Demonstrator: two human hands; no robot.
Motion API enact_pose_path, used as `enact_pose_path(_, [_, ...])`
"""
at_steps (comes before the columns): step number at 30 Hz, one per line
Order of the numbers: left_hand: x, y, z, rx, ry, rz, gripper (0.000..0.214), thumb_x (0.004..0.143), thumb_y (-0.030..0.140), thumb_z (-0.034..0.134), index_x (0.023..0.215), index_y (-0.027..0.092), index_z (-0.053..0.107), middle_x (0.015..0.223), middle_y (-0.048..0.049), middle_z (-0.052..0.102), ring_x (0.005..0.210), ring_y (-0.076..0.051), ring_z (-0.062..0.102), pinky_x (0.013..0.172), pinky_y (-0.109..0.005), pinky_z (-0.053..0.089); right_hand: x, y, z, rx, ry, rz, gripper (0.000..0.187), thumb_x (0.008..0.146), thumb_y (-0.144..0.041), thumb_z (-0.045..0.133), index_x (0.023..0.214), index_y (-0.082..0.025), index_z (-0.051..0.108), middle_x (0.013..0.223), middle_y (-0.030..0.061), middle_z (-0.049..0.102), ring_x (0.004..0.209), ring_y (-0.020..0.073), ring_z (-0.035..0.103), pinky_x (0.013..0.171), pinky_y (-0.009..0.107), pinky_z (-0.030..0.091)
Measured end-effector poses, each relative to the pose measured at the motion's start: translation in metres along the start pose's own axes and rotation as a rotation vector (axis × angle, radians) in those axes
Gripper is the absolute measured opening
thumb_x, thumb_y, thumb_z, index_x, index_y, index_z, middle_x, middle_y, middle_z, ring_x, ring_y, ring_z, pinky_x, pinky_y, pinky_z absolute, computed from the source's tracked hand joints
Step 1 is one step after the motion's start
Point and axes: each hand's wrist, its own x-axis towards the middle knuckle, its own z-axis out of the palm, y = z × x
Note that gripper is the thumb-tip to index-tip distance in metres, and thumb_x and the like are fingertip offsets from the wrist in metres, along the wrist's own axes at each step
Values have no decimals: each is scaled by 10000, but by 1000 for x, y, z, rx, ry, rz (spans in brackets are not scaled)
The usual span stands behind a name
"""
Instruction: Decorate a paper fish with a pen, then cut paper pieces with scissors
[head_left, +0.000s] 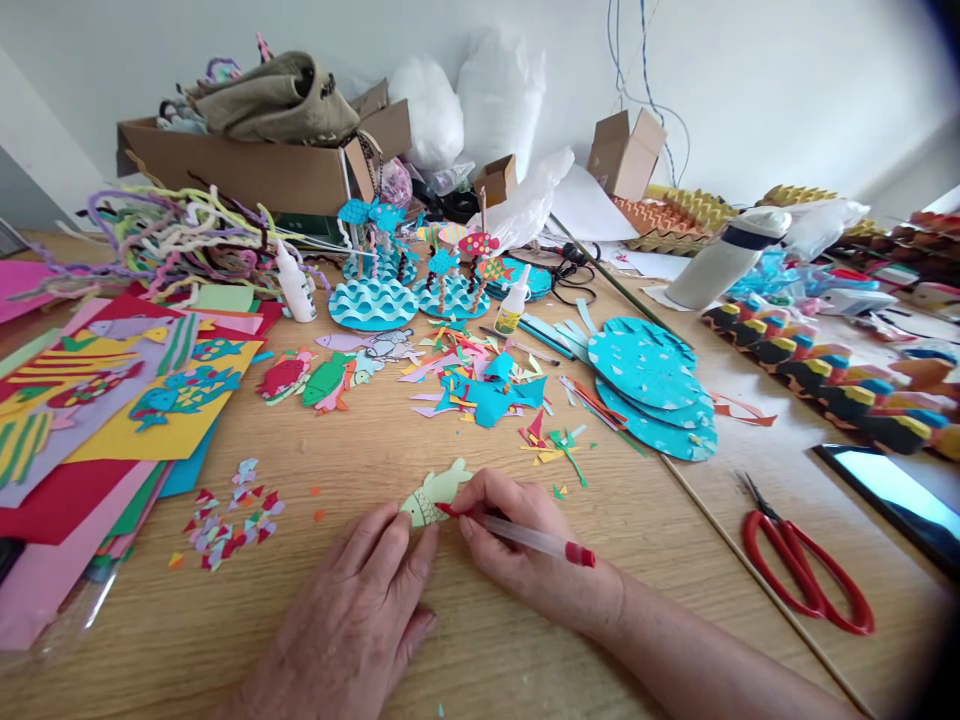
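- One pale green paper fish [441, 488] lies on the counter [375, 440], at 6 o'clock from the scrap pile [480, 385].
- My left hand [360, 590] is flat, fingers pressed together, with the fingertips pinning the fish's near end.
- My right hand [517, 545] pinches a red pen [529, 538], its tip on the fish.
- Scale marks cover the near part; the end toward 1 o'clock looks plain, so I judge it partway done.
- Decorated fish [322, 378] lie at 11 o'clock.

A pale green paper fish [435, 492] with drawn scales; a red-capped clear pen [525, 537]; red-handled scissors [806, 565] lower right; turquoise speckled discs [652, 385] right of centre.
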Motion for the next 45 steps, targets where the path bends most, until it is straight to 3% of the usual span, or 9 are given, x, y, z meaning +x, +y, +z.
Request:
enact_pose_path(16, [3, 0, -2, -19, 48, -13, 359, 823, 219, 444, 1167, 159, 524, 1063, -78, 602, 1047, -243, 515, 858, -352, 484, 2, 2, 2, -61, -2, -33, 108, 746, -104, 455, 768, -204, 486, 555, -60, 491, 447, 78, 435, 443, 177, 327])
enact_pose_path(33, [0, -1, -2, 6, -17, 4, 401, 804, 227, 475, 1201, 176, 498, 1119, -82, 579, 1077, -260, 505, 864, -384, 488, 0, 5, 1, -78, 9, -44, 154, 706, -70, 450, 759, -214, 468, 639, -30, 573, 504, 91, 502, 479, 179, 369])
enact_pose_path(45, [3, 0, -3, 5, -18, 13, 418, 798, 228, 489, 1208, 154, 485, 1119, -81, 582, 1086, -265, 497, 869, -386, 484, 1, 3, 1, 9, 9, 3, 106, 757, -104, 462, 804, -199, 469, 580, -56, 508, 465, 67, 426, 436, 164, 321])
